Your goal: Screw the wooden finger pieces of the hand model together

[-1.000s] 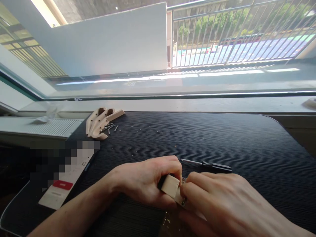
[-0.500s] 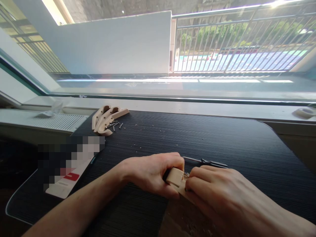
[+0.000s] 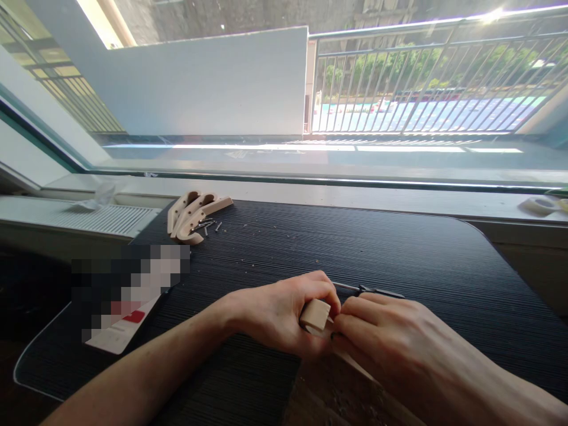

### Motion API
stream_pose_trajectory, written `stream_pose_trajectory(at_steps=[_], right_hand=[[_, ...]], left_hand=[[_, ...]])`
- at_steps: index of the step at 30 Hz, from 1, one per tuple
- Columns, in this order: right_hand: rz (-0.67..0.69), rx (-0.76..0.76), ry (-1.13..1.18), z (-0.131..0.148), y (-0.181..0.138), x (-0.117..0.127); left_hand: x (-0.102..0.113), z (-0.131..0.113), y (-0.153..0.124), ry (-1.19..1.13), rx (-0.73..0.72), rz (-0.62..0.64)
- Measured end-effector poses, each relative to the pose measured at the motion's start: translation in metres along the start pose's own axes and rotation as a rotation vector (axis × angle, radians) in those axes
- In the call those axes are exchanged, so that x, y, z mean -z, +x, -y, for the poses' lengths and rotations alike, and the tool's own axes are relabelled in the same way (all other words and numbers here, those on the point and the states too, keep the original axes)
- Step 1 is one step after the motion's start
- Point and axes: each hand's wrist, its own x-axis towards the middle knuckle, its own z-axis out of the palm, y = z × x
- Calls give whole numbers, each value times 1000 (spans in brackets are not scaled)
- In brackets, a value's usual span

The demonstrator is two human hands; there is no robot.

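My left hand is wrapped round the end of a pale wooden piece low in the middle of the view, on a black ribbed mat. My right hand meets it from the right, its fingertips pinched against the same piece; anything small between them is hidden. A black-handled screwdriver lies on the mat just behind my right hand.
Several curved wooden pieces and loose screws lie at the mat's far left corner. A white card with a red mark sits at the left. Wood crumbs dot the mat. A window sill and glass run behind, with a white roll far right.
Both hands and the wooden piece have stayed together, shifting slightly; my left thumb now covers more of the piece. The view has drifted a little.
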Motion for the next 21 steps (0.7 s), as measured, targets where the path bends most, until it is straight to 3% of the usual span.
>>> stream_pose_trajectory(at_steps=[11,21], right_hand=[[-49,92,-197,3,-5,-6],[-34,72,-186,9,-5,0]], left_hand=[[-6,12,2,-58,-39,-23],[-7,11,1,-101,-45,-37]])
